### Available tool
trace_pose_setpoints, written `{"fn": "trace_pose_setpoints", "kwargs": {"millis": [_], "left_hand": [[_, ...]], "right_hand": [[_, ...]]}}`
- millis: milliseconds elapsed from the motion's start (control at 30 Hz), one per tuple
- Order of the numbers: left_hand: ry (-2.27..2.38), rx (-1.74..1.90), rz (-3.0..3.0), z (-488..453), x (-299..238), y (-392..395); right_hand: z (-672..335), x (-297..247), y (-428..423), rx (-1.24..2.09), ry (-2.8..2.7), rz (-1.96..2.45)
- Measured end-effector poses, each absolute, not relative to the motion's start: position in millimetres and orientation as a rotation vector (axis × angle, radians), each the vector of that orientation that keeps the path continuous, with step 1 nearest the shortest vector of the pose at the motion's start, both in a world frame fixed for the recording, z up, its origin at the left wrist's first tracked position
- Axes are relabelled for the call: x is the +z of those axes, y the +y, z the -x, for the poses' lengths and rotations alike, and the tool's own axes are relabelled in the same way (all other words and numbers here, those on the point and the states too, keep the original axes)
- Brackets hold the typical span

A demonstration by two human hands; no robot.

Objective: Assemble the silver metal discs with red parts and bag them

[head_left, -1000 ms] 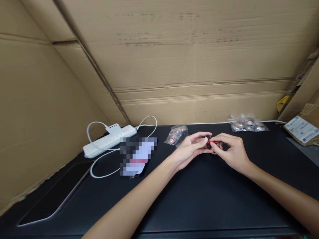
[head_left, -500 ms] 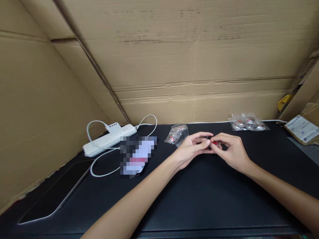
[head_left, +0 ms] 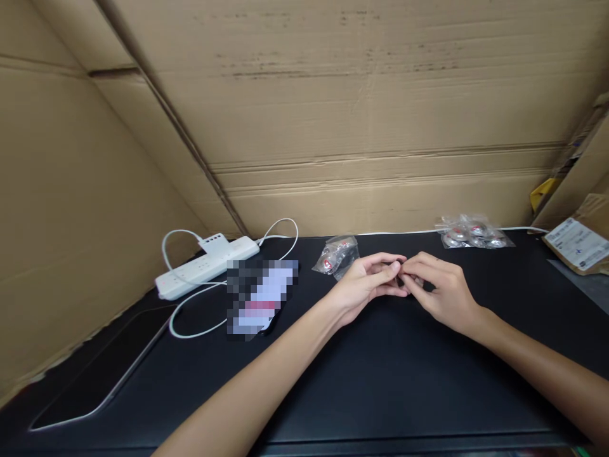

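Note:
Over the black tabletop, my left hand and my right hand meet at the fingertips. Both are closed around something small, mostly hidden by the fingers; its kind does not show. The left thumb presses against the left fingers, and the right thumb and forefinger pinch close beside it. Just behind my left hand lies a clear plastic bag with silvery and red round pieces inside. Farther back on the right rests another clear bag holding several similar round pieces.
A white power strip with a white cable stands at the left, near a partly blurred phone. A dark tablet-like panel lies front left. Cardboard walls enclose the table, and a labelled brown package sits far right.
The red part that showed between my fingertips is now out of sight. My right fingers have shifted slightly; both hands stay in nearly the same place.

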State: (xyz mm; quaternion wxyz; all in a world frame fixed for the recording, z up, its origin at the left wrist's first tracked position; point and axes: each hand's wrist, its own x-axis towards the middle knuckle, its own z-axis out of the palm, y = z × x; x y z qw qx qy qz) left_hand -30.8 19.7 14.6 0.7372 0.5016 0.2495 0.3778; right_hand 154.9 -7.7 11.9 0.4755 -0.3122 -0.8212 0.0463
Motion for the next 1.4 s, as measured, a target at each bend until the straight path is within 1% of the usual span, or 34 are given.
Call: {"fn": "trace_pose_setpoints", "kwargs": {"millis": [67,133,333,467,533,733,833,1000,1100,1400], "left_hand": [[0.564,0.817,-1.108,31.2,13.1,19.8],[0.565,0.809,-1.108,31.1,11.9,19.4],[0.524,0.867,-1.097,27.1,17.0,15.4],[0.495,0.926,-1.082,26.7,20.3,16.2],[0.491,0.949,-1.082,28.5,20.0,18.2],[0.479,0.944,-1.100,32.8,19.0,21.8],[0.493,0.945,-1.097,31.1,19.3,20.4],[0.510,0.935,-1.059,28.2,18.5,17.4],[0.508,0.926,-1.052,28.3,17.6,17.8],[0.511,0.945,-1.065,27.1,15.2,18.5]], "right_hand": [[-154.5,10.8,-8.4,0.081,-2.038,0.729],[-153.4,11.3,-9.5,0.120,-2.049,0.741],[-151.4,18.8,-11.1,0.344,-1.885,0.911],[-152.4,18.8,-7.6,0.650,-1.739,0.852],[-152.0,17.3,-5.9,0.751,-1.670,0.824],[-150.6,13.1,-3.1,0.823,-1.573,0.850],[-151.8,12.2,-4.0,0.794,-1.591,0.856],[-154.2,13.7,-8.3,0.466,-1.815,0.909],[-154.6,14.3,-9.4,0.343,-1.825,0.942],[-153.0,15.1,-9.5,0.297,-1.820,0.943]]}}
